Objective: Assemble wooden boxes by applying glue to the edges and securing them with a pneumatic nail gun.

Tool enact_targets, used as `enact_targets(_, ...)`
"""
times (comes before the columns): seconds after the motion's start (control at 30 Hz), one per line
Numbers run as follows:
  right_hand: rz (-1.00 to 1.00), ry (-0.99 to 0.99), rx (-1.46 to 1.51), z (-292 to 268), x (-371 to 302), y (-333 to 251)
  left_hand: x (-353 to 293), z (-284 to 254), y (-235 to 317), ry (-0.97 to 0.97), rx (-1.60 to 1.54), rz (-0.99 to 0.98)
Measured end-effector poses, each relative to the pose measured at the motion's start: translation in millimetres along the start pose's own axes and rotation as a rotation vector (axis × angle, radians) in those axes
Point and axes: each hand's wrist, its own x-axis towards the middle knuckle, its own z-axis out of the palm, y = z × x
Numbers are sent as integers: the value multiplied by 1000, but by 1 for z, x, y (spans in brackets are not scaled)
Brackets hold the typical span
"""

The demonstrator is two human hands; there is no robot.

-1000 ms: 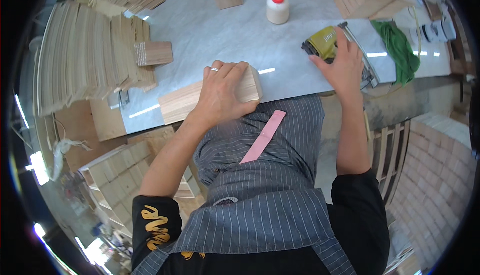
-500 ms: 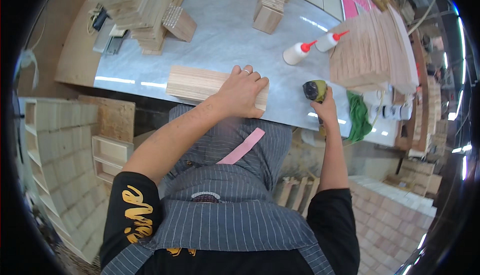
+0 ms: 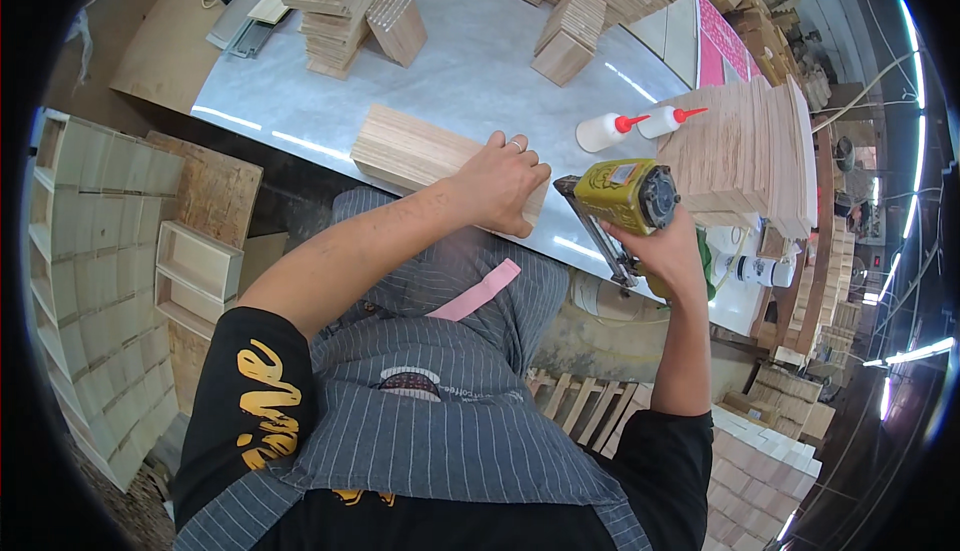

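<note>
Head view, glue bottles (image 3: 606, 132) beside plank stack (image 3: 745, 156)

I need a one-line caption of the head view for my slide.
At a grey worktable, the left hand presses on a wooden box while the right hand holds a yellow nail gun beside it.

Left hand (image 3: 505, 183) lies palm-down, fingers spread, forearm extended. Right hand (image 3: 665, 251) forms a closed grip, elbow bent.
</note>
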Motion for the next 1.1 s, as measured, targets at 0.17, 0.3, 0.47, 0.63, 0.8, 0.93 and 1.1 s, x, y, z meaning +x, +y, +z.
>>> enact_targets(0.17, 55, -76, -78, 0, 7, -17, -1, -4, 0, -3, -8, -8)
enact_targets(0.3, 91, -117, -95, 0, 9, -20, -2, -2, -1, 11, -13, -5)
enact_targets(0.47, 71, -114, -63, 1, 10, -17, -1, -2, -1, 6, -12, -9)
enact_targets(0.63, 57, -128, -81, 2, 9, -20, -1, -1, -1, 4, -17, -4)
enact_targets(0.8, 63, -158, -128, 0, 12, -20, -2, 1, 0, 32, -3, 0)
enact_targets(0.93, 16, -151, -145, -2, -5, -21, -1, 1, 1, 16, 16, 12)
enact_targets(1.1, 7, -222, -195, -2, -19, -23, -1, 1, -2, 55, 6, 21)
